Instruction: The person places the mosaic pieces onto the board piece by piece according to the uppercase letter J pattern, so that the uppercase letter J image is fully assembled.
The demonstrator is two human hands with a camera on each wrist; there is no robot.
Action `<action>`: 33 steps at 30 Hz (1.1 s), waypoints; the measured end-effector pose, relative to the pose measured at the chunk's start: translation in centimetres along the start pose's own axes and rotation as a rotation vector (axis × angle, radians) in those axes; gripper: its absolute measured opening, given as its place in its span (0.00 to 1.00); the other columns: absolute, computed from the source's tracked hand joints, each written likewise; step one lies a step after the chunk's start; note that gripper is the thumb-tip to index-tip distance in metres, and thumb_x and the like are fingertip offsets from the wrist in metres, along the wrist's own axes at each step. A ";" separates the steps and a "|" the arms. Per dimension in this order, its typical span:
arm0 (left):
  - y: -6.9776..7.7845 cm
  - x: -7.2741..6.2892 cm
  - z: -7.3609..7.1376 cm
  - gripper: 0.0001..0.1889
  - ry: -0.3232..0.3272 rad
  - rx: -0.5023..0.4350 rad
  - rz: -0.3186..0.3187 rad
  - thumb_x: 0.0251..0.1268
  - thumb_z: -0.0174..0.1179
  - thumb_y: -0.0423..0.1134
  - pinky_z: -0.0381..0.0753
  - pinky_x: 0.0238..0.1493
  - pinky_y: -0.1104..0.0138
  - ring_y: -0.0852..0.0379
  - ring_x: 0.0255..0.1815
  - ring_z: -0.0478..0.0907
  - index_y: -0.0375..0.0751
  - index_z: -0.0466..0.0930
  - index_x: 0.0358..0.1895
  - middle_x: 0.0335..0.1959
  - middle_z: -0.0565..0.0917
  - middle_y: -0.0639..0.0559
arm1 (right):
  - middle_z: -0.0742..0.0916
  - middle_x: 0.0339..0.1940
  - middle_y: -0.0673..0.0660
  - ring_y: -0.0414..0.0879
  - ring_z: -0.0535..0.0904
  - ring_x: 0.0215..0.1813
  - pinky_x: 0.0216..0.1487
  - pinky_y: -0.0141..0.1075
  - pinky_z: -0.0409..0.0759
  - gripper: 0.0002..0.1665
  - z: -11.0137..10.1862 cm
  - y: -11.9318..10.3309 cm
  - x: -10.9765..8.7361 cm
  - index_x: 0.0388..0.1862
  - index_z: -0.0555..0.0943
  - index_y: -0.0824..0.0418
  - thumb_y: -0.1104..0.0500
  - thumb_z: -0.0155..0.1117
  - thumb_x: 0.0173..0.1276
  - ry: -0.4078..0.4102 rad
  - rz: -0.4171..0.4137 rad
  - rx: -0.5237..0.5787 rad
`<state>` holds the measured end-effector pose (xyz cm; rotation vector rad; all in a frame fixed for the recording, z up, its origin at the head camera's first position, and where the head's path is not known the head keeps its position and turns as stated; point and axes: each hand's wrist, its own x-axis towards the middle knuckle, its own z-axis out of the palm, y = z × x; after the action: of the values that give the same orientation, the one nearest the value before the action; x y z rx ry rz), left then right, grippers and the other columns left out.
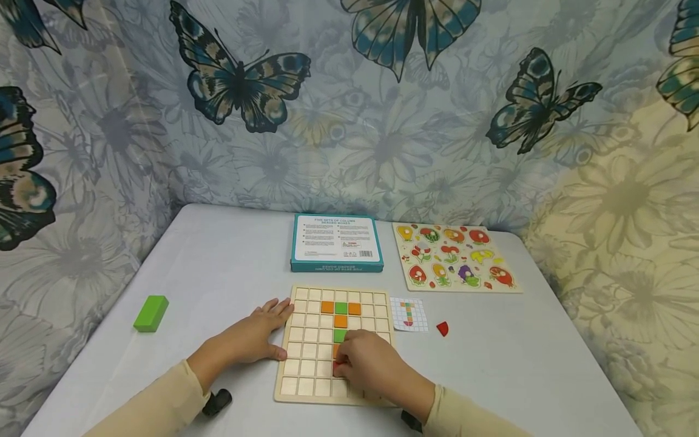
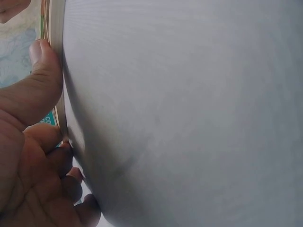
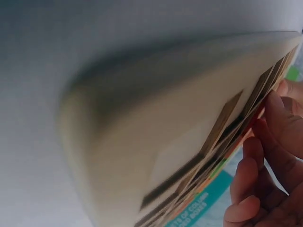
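A wooden grid board [image 1: 309, 351] lies on the white table. Orange tiles [image 1: 327, 307] and green tiles [image 1: 341, 308] fill a short row near its top and a column running down from there. My left hand [image 1: 255, 332] steadies the board's left edge, thumb and fingers spread along the rim. Over the lower part of the column, my right hand [image 1: 374, 364] pinches a small red piece [image 1: 336, 369] at its grid square; the fingers hide most of it. Beside the board's right edge is a pattern card [image 1: 409, 314], and a red quarter-round piece [image 1: 443, 328] lies to the card's right.
Behind the board lies a teal and white box [image 1: 337, 243]. A fruit puzzle board [image 1: 457, 258] is at the back right, and a green block [image 1: 151, 314] at the far left. A butterfly-patterned cloth [image 1: 382, 139] hangs behind the table.
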<state>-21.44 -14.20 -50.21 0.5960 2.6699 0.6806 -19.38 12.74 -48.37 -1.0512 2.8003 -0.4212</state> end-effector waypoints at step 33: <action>0.1 0.2 0.2 0.52 -0.003 -0.006 -0.019 0.51 0.72 0.52 0.45 0.74 0.47 0.43 0.78 0.41 0.35 0.55 0.76 0.78 0.51 0.44 | 0.82 0.32 0.49 0.46 0.75 0.35 0.38 0.46 0.80 0.16 -5.3 15.7 -8.4 0.41 0.86 0.56 0.52 0.78 0.54 -0.018 0.547 -0.013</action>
<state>-21.51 -14.02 -50.35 0.5687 2.6663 0.6811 -23.98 30.73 -47.90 -0.2537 2.9095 -0.3207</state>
